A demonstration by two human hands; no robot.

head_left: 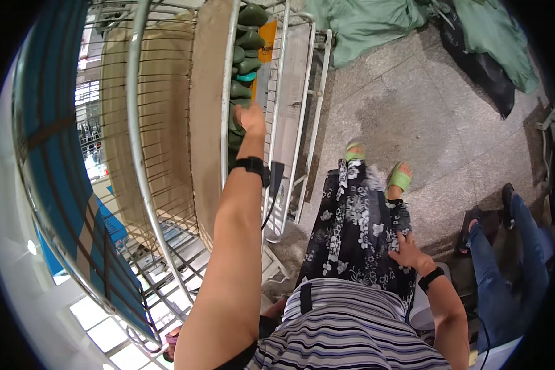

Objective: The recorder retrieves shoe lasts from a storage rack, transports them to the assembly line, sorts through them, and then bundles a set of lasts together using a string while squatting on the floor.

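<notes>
left hand (250, 119) at dark green pieces (251, 41) in wire rack (228, 80), contact unclear

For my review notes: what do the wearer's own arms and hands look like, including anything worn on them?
The left hand and right hand are ungloved, the forearms sleeveless. Each wrist wears a black band: left band, right band. Any markings are too small to tell.
</notes>
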